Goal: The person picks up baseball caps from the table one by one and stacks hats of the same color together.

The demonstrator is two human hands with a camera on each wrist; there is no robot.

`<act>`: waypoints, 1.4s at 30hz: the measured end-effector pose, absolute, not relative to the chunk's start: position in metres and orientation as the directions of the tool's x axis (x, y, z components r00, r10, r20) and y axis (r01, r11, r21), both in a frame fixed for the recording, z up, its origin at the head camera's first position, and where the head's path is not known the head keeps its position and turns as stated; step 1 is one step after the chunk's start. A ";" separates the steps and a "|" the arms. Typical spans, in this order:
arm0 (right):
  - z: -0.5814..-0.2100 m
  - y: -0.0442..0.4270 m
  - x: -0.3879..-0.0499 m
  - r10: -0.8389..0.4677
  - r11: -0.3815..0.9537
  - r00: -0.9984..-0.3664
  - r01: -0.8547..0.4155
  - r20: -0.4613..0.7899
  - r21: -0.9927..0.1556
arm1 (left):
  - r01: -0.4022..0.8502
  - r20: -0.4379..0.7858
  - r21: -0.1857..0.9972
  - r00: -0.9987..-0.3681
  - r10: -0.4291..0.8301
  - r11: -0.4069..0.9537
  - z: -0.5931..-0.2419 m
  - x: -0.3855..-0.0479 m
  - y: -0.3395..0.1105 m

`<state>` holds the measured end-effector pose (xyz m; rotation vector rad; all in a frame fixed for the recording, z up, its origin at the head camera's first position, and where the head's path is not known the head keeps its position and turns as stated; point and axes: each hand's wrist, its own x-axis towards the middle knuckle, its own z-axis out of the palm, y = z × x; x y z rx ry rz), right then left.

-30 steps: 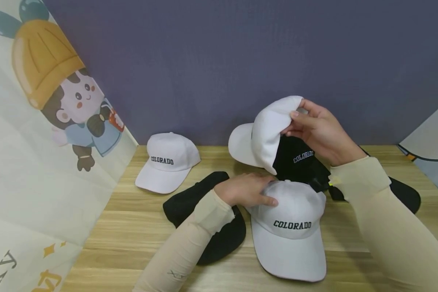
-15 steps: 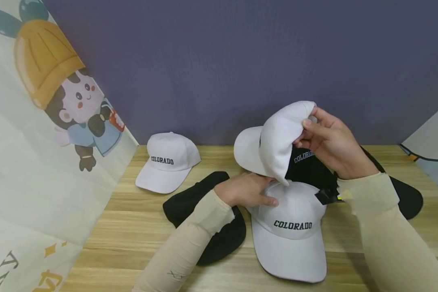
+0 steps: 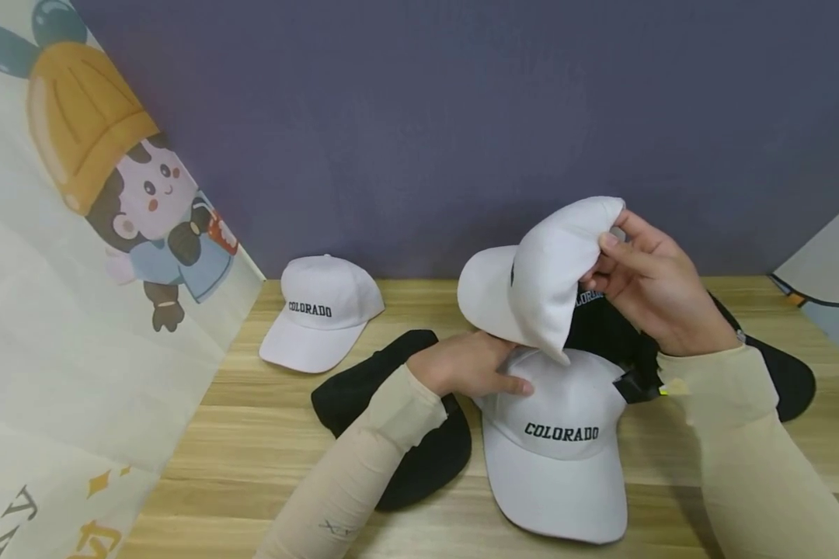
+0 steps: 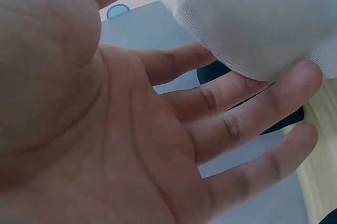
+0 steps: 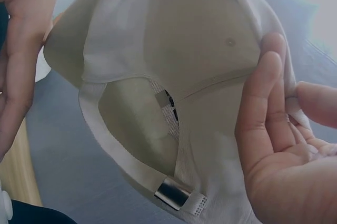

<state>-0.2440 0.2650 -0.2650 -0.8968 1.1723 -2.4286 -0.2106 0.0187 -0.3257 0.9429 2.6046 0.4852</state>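
Note:
My right hand [image 3: 660,287] pinches the edge of a white cap [image 3: 548,268] and holds it tilted on its side, brim toward the left. In the right wrist view the cap's hollow inside [image 5: 205,39] and its metal strap buckle [image 5: 172,193] show. My left hand [image 3: 471,365] is at the crown of the front white cap [image 3: 559,489], lettered COLORADO, its thumb on the fabric. Its other fingertips are hidden under the held cap in the head view. The left wrist view shows those fingers [image 4: 231,129] extended and spread near white cloth. A black COLORADO cap [image 3: 597,330] sits partly hidden behind.
Another white COLORADO cap [image 3: 325,310] stands at the back left. Below my left forearm lies a black cap [image 3: 426,462]. A black brim [image 3: 786,380] shows beyond my right sleeve. A dark wall [image 3: 419,116] rises behind the wooden tabletop [image 3: 245,450].
My right hand has moved right and slightly down with the white cap, which covers more of the black cap and overlaps the front white cap. My left hand has stayed in place.

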 end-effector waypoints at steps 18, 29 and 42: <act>-0.267 0.288 -0.230 -0.445 -0.732 -0.753 -0.005 0.484 -0.681 | 0.525 -0.211 0.471 -0.713 0.669 0.709 -0.327 -0.215 0.015; -0.263 0.289 -0.228 -0.467 -0.716 -0.741 -0.003 0.483 -0.698 | 0.506 -0.227 0.451 -0.732 0.642 0.736 -0.326 -0.229 -0.002; -0.266 0.291 -0.225 -0.537 -0.661 -0.729 0.049 0.426 -0.749 | 0.554 -0.008 0.485 -0.771 0.636 0.677 -0.311 -0.241 -0.026</act>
